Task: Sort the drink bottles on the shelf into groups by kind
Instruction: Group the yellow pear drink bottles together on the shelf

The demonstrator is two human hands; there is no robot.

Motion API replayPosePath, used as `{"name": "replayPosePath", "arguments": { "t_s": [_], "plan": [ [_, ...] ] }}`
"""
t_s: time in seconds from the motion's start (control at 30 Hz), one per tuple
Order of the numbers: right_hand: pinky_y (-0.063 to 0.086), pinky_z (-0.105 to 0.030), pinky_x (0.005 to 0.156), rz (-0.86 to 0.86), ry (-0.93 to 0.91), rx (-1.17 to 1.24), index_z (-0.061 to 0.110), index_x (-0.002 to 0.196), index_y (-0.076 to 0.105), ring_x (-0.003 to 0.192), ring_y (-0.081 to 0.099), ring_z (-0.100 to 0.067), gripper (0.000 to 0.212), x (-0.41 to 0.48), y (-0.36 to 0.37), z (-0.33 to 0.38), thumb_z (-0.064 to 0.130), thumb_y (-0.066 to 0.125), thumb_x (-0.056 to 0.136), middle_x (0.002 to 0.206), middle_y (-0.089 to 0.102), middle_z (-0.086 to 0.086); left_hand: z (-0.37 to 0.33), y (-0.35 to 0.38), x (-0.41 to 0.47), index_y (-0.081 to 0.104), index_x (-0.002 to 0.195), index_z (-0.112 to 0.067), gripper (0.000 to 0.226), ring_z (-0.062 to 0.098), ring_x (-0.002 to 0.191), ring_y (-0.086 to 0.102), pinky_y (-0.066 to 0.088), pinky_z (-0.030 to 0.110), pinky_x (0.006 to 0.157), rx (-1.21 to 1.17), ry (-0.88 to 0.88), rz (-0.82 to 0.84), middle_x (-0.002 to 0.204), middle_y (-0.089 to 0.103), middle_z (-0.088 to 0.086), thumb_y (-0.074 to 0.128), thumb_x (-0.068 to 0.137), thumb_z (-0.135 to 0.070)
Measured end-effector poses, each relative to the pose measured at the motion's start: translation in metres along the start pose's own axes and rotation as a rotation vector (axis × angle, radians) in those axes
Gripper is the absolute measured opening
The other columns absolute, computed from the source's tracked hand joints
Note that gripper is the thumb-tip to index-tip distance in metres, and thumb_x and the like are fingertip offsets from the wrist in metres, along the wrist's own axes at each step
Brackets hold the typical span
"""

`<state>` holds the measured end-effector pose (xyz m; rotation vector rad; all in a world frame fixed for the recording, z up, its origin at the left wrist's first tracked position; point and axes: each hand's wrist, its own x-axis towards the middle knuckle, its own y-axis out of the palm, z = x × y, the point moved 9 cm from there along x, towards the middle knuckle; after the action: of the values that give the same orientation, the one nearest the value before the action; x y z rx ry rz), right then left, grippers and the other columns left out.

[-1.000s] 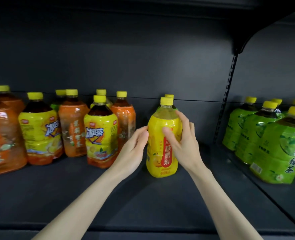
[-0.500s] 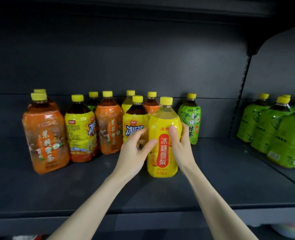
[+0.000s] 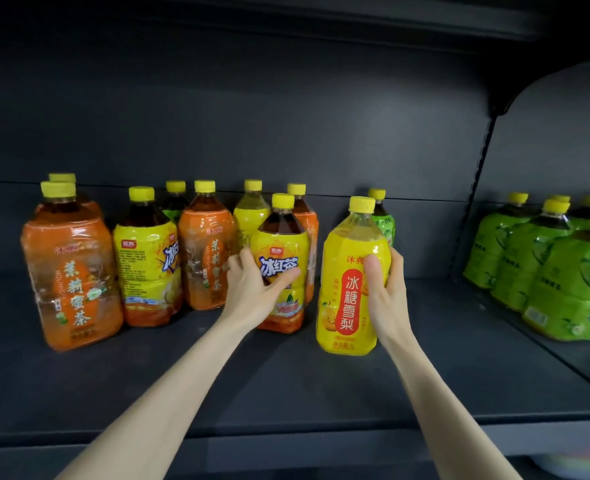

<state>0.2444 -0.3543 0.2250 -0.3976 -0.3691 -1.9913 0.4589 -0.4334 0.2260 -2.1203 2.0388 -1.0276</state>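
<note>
Pear bottle (image 3: pixel 350 282): upright mid-shelf, nearer the front edge than the cluster to its left.
Right hand (image 3: pixel 385 289): wrapped around the pear bottle's right side — thumb across the label, fingers behind.
Left hand (image 3: pixel 252 289): fingers spread, loosely cupping the black tea bottle (image 3: pixel 281 268), not closed round it.
Shelf (image 3: pixel 286 386): bare along the front edge and right of the pear bottle.
Contents: pear bottle pale yellow; black tea dark brown — green tea bottles (image 3: pixel 543 268) grouped at the right end.
</note>
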Motion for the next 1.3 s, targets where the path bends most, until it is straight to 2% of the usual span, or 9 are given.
{"name": "replayPosePath", "arguments": {
  "t_s": [0.17,0.3,0.47,0.7,0.8,0.9,1.1,1.2,1.3],
  "plan": [
    [0.054,-0.016,0.06,-0.047,-0.024,-0.032,0.023,0.137,0.035,0.089,0.066,-0.009,0.044,0.002,-0.028,0.004,0.037,0.046,0.097,0.104,0.061,0.011,-0.025,0.045,-0.009,0.018,0.146,-0.02,0.073,0.014,0.13,0.034,0.033,0.036,0.109,-0.244,0.061,0.14,0.141,0.036,0.0,0.058,0.088,-0.041],
    [0.053,-0.017,0.062,-0.089,-0.026,-0.032,0.023,0.137,0.036,0.09,0.066,-0.008,0.043,0.007,-0.051,0.004,0.038,0.045,0.097,0.105,0.061,0.01,-0.04,0.062,-0.006,0.026,0.143,-0.025,0.063,0.011,0.124,0.045,0.04,0.036,0.104,-0.316,0.075,0.165,0.137,0.047,-0.005,0.059,0.089,-0.035],
    [0.052,-0.013,0.057,-0.105,-0.026,-0.025,0.024,0.132,0.038,0.079,0.067,0.0,0.036,0.012,-0.062,0.004,0.035,0.044,0.099,0.101,0.061,0.011,-0.045,0.066,0.004,0.045,0.133,-0.018,0.059,0.017,0.117,0.052,0.045,0.038,0.099,-0.224,0.063,0.034,0.128,0.056,0.001,0.068,0.082,-0.038],
    [0.052,-0.015,0.059,-0.121,-0.028,-0.041,0.023,0.136,0.039,0.085,0.066,-0.007,0.04,0.02,-0.062,0.0,0.037,0.044,0.098,0.101,0.062,0.011,-0.045,0.067,0.009,0.045,0.137,-0.015,0.06,0.02,0.122,0.045,0.04,0.035,0.102,-0.107,0.072,-0.005,0.132,0.043,0.005,0.06,0.087,-0.044],
    [0.052,-0.015,0.058,-0.128,-0.032,-0.049,0.025,0.135,0.04,0.085,0.066,-0.008,0.04,0.021,-0.062,-0.001,0.039,0.044,0.098,0.101,0.062,0.011,-0.034,0.028,0.013,0.046,0.135,-0.013,0.054,0.02,0.123,0.042,0.036,0.029,0.098,-0.048,0.115,-0.216,0.133,0.041,0.007,0.053,0.091,-0.044],
    [0.053,-0.016,0.059,-0.137,-0.027,-0.03,0.028,0.131,0.041,0.086,0.067,-0.009,0.036,0.02,-0.062,-0.003,0.04,0.044,0.097,0.101,0.063,0.01,-0.033,-0.01,0.031,0.039,0.136,-0.006,0.057,0.026,0.13,0.034,0.032,0.035,0.104,0.07,0.174,-0.392,0.141,0.036,0.013,0.055,0.092,-0.038],
    [0.052,-0.023,0.066,-0.148,-0.036,-0.017,0.033,0.128,0.041,0.088,0.066,-0.01,0.031,0.022,-0.062,-0.005,0.039,0.043,0.098,0.102,0.063,0.009,-0.039,-0.017,0.085,0.011,0.149,-0.004,0.075,0.028,0.145,0.008,0.014,0.036,0.115,0.036,0.146,-0.311,0.157,0.013,0.016,0.052,0.094,-0.035],
    [0.052,-0.021,0.064,-0.149,-0.039,-0.019,0.031,0.13,0.041,0.087,0.066,-0.009,0.032,0.024,-0.063,-0.005,0.039,0.042,0.098,0.101,0.063,0.008,-0.038,-0.02,0.1,0.009,0.148,-0.002,0.079,0.032,0.143,0.015,0.017,0.037,0.114,-0.018,0.065,-0.309,0.154,0.02,0.019,0.054,0.093,-0.035],
    [0.053,-0.018,0.061,-0.153,-0.044,-0.02,0.031,0.128,0.041,0.085,0.066,-0.008,0.03,0.024,-0.063,-0.006,0.037,0.042,0.099,0.099,0.063,0.009,-0.042,-0.027,0.104,0.017,0.146,0.003,0.078,0.036,0.136,0.024,0.023,0.041,0.111,0.097,0.046,-0.355,0.146,0.028,0.023,0.056,0.091,-0.037]
  ]
}}
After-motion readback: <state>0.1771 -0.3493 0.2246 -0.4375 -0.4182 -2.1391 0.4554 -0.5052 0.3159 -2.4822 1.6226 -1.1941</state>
